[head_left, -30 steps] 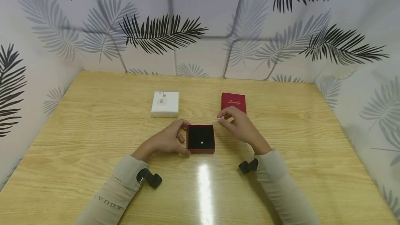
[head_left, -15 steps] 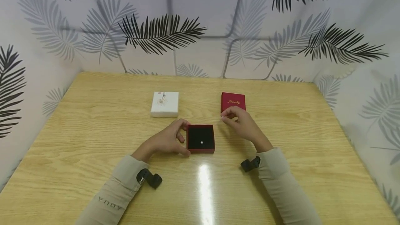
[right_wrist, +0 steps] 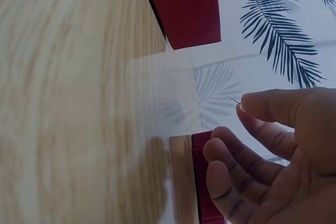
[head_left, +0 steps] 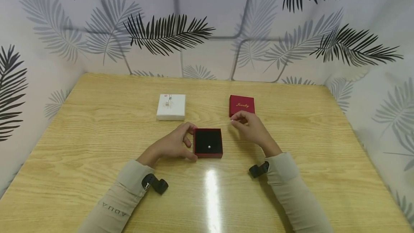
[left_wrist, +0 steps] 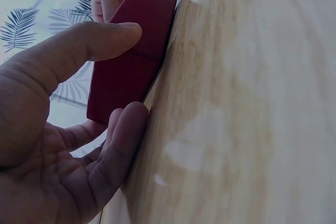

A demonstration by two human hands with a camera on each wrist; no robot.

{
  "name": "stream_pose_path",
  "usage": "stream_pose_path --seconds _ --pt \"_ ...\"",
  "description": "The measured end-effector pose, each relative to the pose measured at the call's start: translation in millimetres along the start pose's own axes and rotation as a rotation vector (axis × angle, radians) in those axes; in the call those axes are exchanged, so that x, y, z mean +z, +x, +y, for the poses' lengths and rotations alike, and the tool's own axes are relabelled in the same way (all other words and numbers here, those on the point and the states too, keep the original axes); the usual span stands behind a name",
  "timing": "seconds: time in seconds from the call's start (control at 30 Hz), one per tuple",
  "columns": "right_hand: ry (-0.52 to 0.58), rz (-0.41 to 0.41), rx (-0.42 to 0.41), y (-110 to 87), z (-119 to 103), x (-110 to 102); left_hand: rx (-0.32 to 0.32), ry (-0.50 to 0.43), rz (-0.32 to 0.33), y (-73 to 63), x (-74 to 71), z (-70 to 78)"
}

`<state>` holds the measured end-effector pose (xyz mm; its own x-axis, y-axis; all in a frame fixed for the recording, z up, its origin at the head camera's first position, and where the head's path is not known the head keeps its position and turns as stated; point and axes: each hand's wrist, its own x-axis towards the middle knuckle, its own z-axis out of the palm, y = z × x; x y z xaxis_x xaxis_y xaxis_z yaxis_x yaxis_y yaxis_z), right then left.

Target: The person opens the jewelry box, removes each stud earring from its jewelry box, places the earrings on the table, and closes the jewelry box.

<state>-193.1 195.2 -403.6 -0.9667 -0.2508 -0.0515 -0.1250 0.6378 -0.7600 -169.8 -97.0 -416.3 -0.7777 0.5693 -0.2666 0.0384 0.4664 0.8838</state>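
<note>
An uncovered red jewelry box (head_left: 208, 156) with a black insert sits on the table in the head view. One white pearl (head_left: 209, 147) shows on the insert, near its front edge. My left hand (head_left: 174, 143) grips the box's left side, thumb at the front and fingers at the back; the left wrist view has the thumb flat on the box wall (left_wrist: 128, 72). To the right of the box, my right hand (head_left: 250, 127) pinches a small stud earring between thumb and index finger. Its thin metal post (right_wrist: 233, 99) sticks out past the fingertips in the right wrist view.
Behind my right hand lies a dark red lid (head_left: 242, 103) with gold lettering, partly covered by the fingers. A white square box (head_left: 171, 107) with a printed design stands at the back left. Leaf-patterned fabric (head_left: 207, 60) rises behind the wooden table (head_left: 97, 136).
My right hand has shifted slightly to the right, away from the box, with the earring still pinched; over the last half second it is nearly still. The left hand has stayed on the box.
</note>
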Motion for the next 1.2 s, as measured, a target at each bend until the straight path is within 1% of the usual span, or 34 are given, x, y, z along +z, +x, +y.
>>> stream_pose_path --seconds 0.3,0.6,0.93,1.2 --pt "0.004 0.018 0.059 0.9 2.8 0.7 0.005 -0.015 -0.007 -0.4 -0.4 -0.8" --pt "-0.021 0.028 0.111 2.7 5.1 2.1 -0.001 -0.019 -0.011 -0.6 -0.7 -0.1" --pt "-0.023 0.028 0.123 3.7 8.5 2.7 -0.007 -0.014 -0.001 -0.4 -0.6 -0.5" --pt "-0.059 0.031 0.13 4.8 10.5 3.5 -0.013 -0.002 -0.002 -1.8 -0.7 4.2"
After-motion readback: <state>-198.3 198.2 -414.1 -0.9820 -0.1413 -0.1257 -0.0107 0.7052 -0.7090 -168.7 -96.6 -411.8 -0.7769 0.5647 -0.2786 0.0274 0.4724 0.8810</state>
